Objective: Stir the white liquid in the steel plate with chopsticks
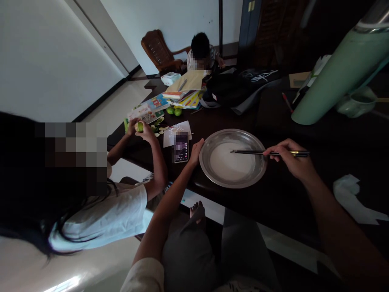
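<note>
Right hand (288,158) pinching chopsticks (261,153), grip tight, tips reaching over metal pan (231,185). Left hand (196,151) touching pan rim at 9 o'clock, grip wide.

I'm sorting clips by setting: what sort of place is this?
Probably a room in a home. The right hand holds chopsticks over a metal plate of white liquid, children's books lie piled on the dark table, and a carved wooden armchair stands by the wall.
</note>
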### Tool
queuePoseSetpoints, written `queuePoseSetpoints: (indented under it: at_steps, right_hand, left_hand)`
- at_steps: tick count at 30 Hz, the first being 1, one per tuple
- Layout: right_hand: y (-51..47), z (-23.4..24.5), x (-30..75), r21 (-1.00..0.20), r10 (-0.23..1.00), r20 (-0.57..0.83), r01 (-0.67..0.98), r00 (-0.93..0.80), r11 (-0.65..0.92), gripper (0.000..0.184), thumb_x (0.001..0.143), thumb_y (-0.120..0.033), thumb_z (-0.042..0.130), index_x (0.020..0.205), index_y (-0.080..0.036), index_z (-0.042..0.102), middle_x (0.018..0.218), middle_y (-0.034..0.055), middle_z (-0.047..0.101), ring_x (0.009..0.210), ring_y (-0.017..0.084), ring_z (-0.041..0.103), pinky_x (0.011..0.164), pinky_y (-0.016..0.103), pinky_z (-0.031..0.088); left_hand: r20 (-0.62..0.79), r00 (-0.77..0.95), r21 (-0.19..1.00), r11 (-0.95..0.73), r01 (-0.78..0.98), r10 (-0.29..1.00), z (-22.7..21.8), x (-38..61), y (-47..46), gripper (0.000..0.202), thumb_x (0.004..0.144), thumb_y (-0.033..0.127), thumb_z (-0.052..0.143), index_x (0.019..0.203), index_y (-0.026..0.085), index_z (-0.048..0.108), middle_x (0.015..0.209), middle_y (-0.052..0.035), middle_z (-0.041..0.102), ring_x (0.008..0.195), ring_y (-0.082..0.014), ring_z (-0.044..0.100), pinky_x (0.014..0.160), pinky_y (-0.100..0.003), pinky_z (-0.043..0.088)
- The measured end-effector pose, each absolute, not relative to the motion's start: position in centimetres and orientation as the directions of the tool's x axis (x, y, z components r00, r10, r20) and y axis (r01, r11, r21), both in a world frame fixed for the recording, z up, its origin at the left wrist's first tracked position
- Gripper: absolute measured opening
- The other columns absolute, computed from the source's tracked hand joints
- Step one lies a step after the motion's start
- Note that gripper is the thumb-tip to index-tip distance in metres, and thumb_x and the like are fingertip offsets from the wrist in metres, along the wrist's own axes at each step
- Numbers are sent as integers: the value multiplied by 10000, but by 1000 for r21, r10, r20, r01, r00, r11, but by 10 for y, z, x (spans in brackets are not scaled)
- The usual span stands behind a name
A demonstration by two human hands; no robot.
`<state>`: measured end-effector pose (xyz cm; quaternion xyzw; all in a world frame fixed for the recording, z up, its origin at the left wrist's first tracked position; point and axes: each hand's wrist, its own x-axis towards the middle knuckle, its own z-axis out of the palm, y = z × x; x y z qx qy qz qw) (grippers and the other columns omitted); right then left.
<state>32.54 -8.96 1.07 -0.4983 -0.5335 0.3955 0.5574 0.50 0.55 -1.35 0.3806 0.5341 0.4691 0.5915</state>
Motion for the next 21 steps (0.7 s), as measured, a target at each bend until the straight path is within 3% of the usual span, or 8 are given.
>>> queuePoseSetpoints:
  at_steps: [3, 5, 10, 15, 18, 21]
  right_hand:
    - [-88, 10, 335, -978, 948, 208, 45, 239, 203, 426, 882, -610, 727, 719, -237, 604, 635, 24, 753, 552, 143, 592, 530, 275, 449]
    - [-89, 9, 335, -983, 958, 178, 5, 224, 182, 441, 872, -622, 729, 694, -237, 609, 589, 11, 719, 540, 143, 597, 513, 263, 443]
    - [-91, 9, 325, -987, 993, 112, 116, 39, 107, 382, 857, -595, 754, 729, -237, 720, 816, 49, 822, 686, 175, 698, 604, 293, 541]
    - [-91, 8, 333, -983, 963, 178, 71, 205, 166, 466, 881, -630, 714, 659, -221, 694, 688, 57, 776, 648, 179, 675, 576, 295, 503]
    - [-92, 7, 331, -988, 985, 146, 66, 92, 140, 477, 880, -653, 704, 672, -224, 717, 691, 59, 772, 649, 186, 686, 575, 300, 518]
    - [-93, 8, 327, -978, 993, 117, 171, -6, 116, 429, 883, -635, 708, 740, -237, 777, 808, 63, 815, 736, 201, 736, 642, 311, 565]
  left_hand:
    - [-281, -11, 950, 276, -145, 960, -12, 5, 5, 524, 892, 511, 762, 551, 165, 566, 498, 25, 528, 493, -92, 428, 509, -245, 325]
    - [-285, -12, 949, 280, -148, 958, -12, 4, 5, 524, 893, 503, 763, 546, 166, 561, 495, 27, 521, 490, -92, 422, 513, -250, 321]
    - [-276, -11, 951, 271, -148, 961, -14, 4, 5, 488, 903, 460, 759, 556, 161, 589, 508, 18, 544, 498, -99, 429, 531, -256, 328]
    - [-281, -13, 946, 275, -170, 960, -16, 4, 4, 493, 902, 462, 762, 554, 163, 581, 514, 21, 541, 498, -98, 435, 529, -255, 334]
    - [-278, -1, 948, 274, -160, 961, -15, 4, 4, 508, 903, 482, 755, 550, 163, 578, 509, 24, 537, 498, -96, 432, 525, -251, 333]
    - [-268, 2, 953, 266, -145, 963, -14, 5, 4, 518, 918, 490, 731, 547, 156, 589, 501, 20, 537, 496, -94, 432, 524, -248, 329]
